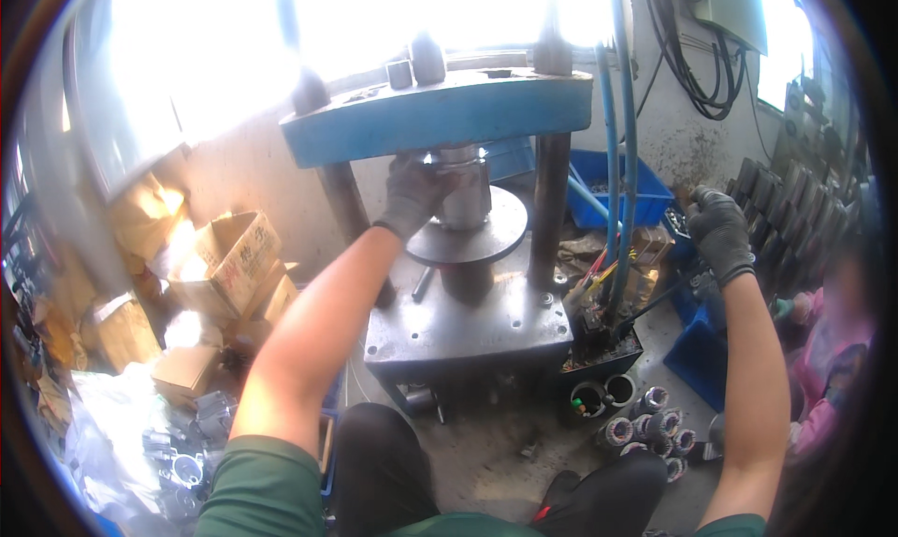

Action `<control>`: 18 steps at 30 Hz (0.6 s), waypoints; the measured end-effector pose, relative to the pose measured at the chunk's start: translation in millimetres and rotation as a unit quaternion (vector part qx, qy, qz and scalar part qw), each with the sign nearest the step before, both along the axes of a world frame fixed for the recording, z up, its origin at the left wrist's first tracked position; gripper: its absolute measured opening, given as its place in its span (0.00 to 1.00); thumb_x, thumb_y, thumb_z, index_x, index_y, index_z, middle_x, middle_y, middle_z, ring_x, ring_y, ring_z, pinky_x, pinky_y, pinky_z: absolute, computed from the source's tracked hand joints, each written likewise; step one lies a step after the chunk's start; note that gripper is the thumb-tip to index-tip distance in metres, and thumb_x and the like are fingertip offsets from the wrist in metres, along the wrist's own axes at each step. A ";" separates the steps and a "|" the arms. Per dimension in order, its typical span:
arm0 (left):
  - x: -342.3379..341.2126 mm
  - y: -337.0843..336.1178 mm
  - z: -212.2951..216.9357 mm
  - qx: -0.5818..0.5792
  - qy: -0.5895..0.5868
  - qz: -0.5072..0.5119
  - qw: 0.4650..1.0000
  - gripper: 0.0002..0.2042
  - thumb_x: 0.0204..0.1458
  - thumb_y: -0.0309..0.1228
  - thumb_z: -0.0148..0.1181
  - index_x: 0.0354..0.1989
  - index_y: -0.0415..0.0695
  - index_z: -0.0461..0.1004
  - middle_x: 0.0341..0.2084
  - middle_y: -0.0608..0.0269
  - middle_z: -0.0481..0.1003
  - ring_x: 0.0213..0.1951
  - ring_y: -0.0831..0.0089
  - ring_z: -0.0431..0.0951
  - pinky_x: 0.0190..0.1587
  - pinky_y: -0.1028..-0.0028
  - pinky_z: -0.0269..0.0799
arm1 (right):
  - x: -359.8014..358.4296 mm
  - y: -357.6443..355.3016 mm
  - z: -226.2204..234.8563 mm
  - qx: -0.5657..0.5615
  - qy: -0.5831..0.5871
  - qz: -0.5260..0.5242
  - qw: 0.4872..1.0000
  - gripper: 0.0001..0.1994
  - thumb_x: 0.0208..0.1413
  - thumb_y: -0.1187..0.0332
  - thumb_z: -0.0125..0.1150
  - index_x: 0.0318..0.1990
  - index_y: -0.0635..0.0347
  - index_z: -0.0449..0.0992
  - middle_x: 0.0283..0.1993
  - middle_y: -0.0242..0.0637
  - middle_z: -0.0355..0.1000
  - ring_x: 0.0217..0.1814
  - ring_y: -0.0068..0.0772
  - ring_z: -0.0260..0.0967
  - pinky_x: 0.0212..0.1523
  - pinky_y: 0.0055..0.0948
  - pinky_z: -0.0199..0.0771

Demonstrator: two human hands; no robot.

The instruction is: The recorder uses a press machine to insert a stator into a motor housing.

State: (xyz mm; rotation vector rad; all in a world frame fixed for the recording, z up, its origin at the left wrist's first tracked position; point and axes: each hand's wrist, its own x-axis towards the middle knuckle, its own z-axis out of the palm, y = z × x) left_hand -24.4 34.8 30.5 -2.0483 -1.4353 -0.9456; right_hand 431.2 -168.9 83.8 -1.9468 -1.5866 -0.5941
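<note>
Blue hoses stand between the press and right hand

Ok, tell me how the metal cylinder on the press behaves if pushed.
The metal cylinder is probably stiff and heavy, being metal. Its shiny side may be slippery. It stands upright on the round plate; if tipped, its curved side could roll.

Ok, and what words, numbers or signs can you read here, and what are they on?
Open cardboard box: dark printed characters on its side, but I won't copy them out.
Blue press beam: no writing that I can make out.
Metal cylinder at the left hand: no writing that I can make out.
Wall cabinet: none that I can make out; any small marks are too blurred.
</note>
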 end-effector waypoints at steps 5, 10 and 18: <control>-20.6 12.6 31.0 -0.229 -0.062 -0.309 0.921 0.27 0.59 0.46 0.69 0.65 0.53 0.74 0.66 0.58 0.71 0.71 0.60 0.68 0.70 0.58 0.70 | 5.3 2.0 -2.4 -0.017 0.001 -0.005 1.000 0.13 0.60 0.65 0.58 0.48 0.58 0.84 0.46 0.52 0.82 0.52 0.57 0.80 0.57 0.50 0.79; 15.0 -61.6 78.6 -0.311 -0.081 -0.101 0.941 0.24 0.61 0.40 0.68 0.65 0.55 0.75 0.59 0.62 0.79 0.64 0.64 0.77 0.67 0.64 0.75 | 2.2 -2.1 0.1 -0.045 0.023 -0.022 0.998 0.14 0.61 0.65 0.58 0.48 0.58 0.84 0.47 0.53 0.82 0.53 0.57 0.80 0.57 0.50 0.79; 8.6 -47.9 74.7 -0.226 -0.035 -0.083 0.970 0.31 0.56 0.45 0.73 0.68 0.52 0.74 0.54 0.56 0.82 0.58 0.59 0.81 0.63 0.62 0.76 | -4.0 -6.0 4.8 -0.055 0.032 -0.019 0.998 0.14 0.61 0.65 0.57 0.49 0.58 0.84 0.47 0.53 0.82 0.53 0.58 0.80 0.57 0.51 0.79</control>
